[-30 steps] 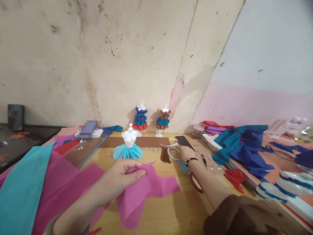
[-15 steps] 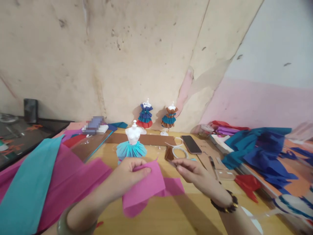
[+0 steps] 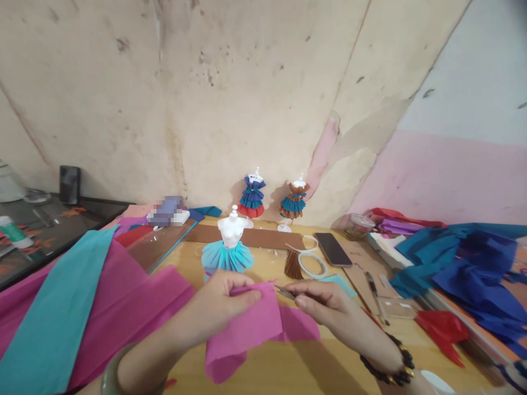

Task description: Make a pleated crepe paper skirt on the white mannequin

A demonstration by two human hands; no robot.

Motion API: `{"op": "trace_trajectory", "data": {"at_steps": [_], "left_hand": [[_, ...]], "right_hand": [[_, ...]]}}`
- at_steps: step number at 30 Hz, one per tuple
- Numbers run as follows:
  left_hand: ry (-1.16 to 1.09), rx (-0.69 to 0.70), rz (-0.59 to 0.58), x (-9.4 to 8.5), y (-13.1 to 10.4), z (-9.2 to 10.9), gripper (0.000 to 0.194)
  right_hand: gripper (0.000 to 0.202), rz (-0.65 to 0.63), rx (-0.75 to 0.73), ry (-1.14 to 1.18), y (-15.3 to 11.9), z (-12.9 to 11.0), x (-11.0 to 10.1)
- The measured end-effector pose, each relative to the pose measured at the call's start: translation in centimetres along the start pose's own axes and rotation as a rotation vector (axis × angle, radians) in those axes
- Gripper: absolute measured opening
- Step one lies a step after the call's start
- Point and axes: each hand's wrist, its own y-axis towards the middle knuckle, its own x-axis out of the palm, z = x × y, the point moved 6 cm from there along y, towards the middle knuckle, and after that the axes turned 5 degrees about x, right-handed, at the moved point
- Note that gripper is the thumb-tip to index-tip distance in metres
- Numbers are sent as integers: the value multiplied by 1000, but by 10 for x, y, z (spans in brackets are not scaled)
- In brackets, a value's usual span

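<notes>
My left hand [image 3: 234,307] pinches the upper edge of a folded piece of pink crepe paper [image 3: 251,334] between thumb and fingers. The sheet hangs below it, with a loose end spreading to the right over the table. In my right hand [image 3: 325,302] is a pair of small snips [image 3: 285,292], its pointed tip just right of the paper's upper corner. Most of that tool is hidden by the fingers. Right behind my left hand stands a small white dress form [image 3: 231,231] in a pleated turquoise paper skirt [image 3: 228,257].
Two dressed dress forms, one blue and red [image 3: 252,197], one brown and teal [image 3: 294,204], stand by the wall. A phone [image 3: 333,249], white cord [image 3: 313,266] and brown fringe [image 3: 293,265] lie behind my right hand. Pink and turquoise sheets [image 3: 61,307] cover the left; blue paper [image 3: 481,274] lies right.
The view has shifted slightly left, so things appear farther right. The snips' tip has come closer to the pink paper's upper corner. Both hands keep their holds.
</notes>
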Motion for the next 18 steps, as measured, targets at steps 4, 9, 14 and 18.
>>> {"op": "trace_trajectory", "data": {"at_steps": [4, 9, 14, 18], "left_hand": [[14, 5, -9, 1, -1, 0, 27], [35, -14, -13, 2, -1, -4, 29], [16, -23, -38, 4, -1, -4, 29], [1, -34, -51, 7, -1, -3, 29]], "right_hand": [[33, -53, -17, 39, 1, -9, 5], [29, -55, -38, 87, 3, -11, 8], [30, -12, -47, 99, 2, -12, 8], [30, 13, -35, 89, 2, -9, 9]]}}
